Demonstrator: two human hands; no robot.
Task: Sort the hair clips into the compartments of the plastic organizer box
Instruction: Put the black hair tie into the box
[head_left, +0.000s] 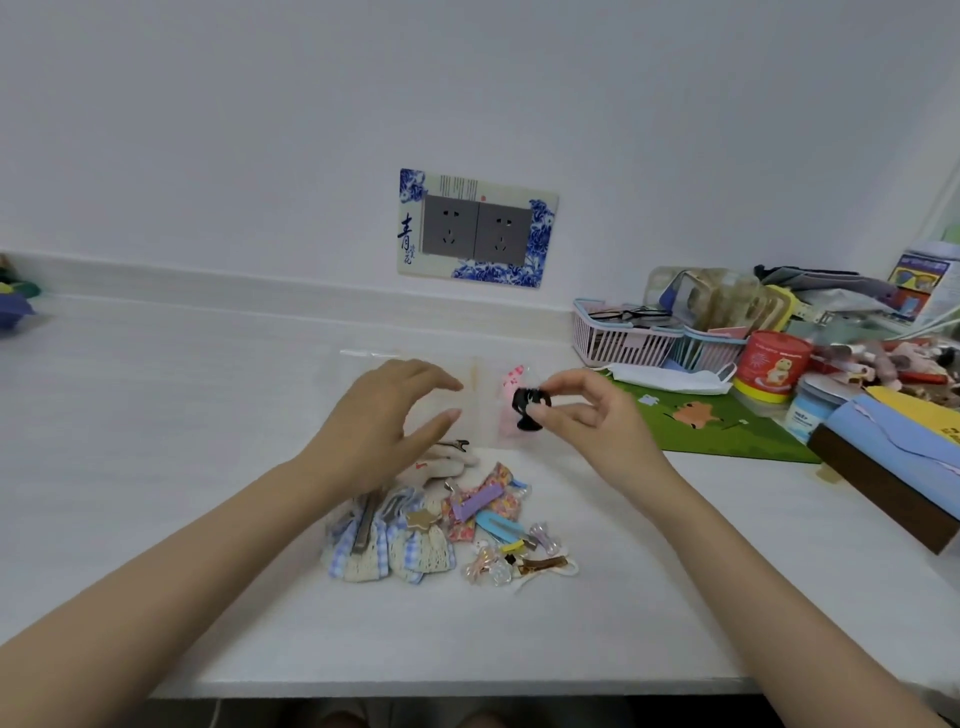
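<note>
Forearms come in from the bottom corners, and between them, nearest on the white table (156, 467), lies the pile of hair clips (483, 525): checked fabric bows at its nine o'clock side, purple, blue and floral clips in the middle, small clear and brown ones at five o'clock. At twelve o'clock from the pile sits the clear organizer box (467, 384), so transparent that its dividers are hard to read; a pink clip (511, 382) seems to lie in a right-hand compartment.

Over that side the right hand (587, 415) pinches a small black clip (529, 408) between thumb and fingertips, raised just above the box. Beside it, the left hand (379, 421) hovers with fingers spread and slightly curled, holding nothing, over the box's left part and the top of the pile.

At three o'clock stand a pink basket (623, 338), a face mask (670, 379), a green mat (727, 421) and a red tin (774, 364), all clear of the work.

Likely trouble: the black clip is held only by a light pinch and could spring out or land in the wrong compartment, since the clear walls are easy to misjudge. The left hand, so close above, could nudge the light box or sweep clips off the pile.
</note>
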